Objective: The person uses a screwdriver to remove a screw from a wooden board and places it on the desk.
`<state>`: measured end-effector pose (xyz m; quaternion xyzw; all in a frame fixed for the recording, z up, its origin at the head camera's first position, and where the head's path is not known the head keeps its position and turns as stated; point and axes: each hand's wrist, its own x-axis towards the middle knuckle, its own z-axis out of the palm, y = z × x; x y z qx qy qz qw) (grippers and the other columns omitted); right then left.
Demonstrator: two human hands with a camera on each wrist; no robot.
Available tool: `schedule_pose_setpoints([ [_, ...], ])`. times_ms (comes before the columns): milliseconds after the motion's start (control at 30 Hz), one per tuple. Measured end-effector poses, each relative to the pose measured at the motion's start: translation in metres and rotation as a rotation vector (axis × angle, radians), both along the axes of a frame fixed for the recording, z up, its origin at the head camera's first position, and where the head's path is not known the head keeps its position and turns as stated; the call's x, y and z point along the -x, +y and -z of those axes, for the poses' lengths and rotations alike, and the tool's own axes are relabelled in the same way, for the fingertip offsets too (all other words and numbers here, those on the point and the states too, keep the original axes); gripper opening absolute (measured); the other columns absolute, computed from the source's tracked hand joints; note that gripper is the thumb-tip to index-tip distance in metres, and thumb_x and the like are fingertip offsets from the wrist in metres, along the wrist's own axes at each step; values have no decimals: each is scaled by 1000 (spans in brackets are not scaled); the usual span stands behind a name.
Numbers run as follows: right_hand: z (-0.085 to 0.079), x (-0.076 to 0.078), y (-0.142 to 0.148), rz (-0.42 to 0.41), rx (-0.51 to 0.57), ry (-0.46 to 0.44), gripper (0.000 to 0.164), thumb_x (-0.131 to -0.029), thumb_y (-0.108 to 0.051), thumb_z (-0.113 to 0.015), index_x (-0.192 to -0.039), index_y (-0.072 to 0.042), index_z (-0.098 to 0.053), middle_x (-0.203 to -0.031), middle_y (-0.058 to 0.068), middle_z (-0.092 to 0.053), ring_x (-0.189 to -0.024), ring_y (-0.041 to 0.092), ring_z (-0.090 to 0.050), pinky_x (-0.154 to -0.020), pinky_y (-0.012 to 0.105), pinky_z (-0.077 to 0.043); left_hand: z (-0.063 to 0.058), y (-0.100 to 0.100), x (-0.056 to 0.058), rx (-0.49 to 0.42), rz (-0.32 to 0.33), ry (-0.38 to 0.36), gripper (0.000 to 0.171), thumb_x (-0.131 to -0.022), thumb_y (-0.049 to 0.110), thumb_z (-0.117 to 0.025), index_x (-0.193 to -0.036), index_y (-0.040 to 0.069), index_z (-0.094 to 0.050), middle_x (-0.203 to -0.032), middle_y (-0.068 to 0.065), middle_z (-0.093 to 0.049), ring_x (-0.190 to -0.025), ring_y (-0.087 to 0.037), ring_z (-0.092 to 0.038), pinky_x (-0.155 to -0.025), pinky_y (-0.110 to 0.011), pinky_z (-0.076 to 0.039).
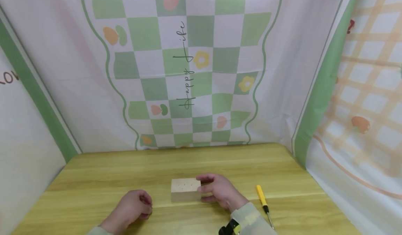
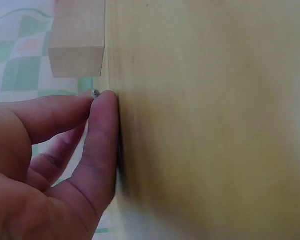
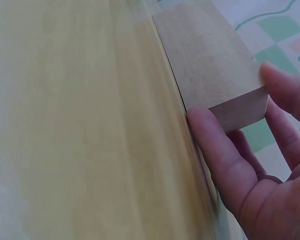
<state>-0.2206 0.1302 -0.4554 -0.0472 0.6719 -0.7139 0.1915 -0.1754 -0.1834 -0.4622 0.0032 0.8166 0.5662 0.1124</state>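
A pale rectangular wooden block lies on the table, with several small dark marks on its top face. My right hand holds its right end, fingers spread around the end corners; in the right wrist view the thumb lies along the block's lower edge by the table. To the left of the block, my left hand is low over the tabletop. Between its thumb and index finger it pinches a small screw, of which only the grey metal end shows.
A screwdriver with a yellow handle lies to the right of my right forearm. The wood-grain table ends at a checked green and white curtain behind. A black and yellow device sits at my right wrist.
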Motion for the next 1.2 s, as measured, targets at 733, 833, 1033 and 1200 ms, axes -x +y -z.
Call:
schedule_pose_setpoints([
  [733,6,-1,5,4,7,-5,46,-85,3,-72,-129,2,-61,-124,17,-52,-103,32,-58,-81,50,-57,-9,1,-5,30,-24,-22,18,-80,-5,-72,-93,-6,-60,-81,-12,-61,-70,-23,-64,-63,-38,-59],
  [833,5,-1,5,4,2,1,45,-85,3,-72,-128,2,-61,-123,17,-52,-103,32,-58,-81,50,-57,-10,-11,-2,-114,-81,-84,35,-85,-1,-69,-115,-12,-56,-93,-18,-63,-80,-27,-65,-70,-42,-59],
  [1033,-2,-6,6,9,-58,28,45,-88,-3,-69,-131,4,-58,-128,22,-48,-105,31,-56,-79,51,-57,-28,-26,-5,-234,-105,-105,59,-97,17,-64,-143,-11,-40,-132,-33,-51,-115,-47,-54,-93,-55,-50],
  [1200,-25,-13,10,106,-551,321,52,-91,-25,-70,-137,-4,-57,-139,26,-47,-107,38,-57,-86,57,-52,-52,-15,-16,285,-32,106,68,-103,48,-48,-149,-1,-41,-149,-32,-35,-132,-56,-33,-102,-71,-31],
])
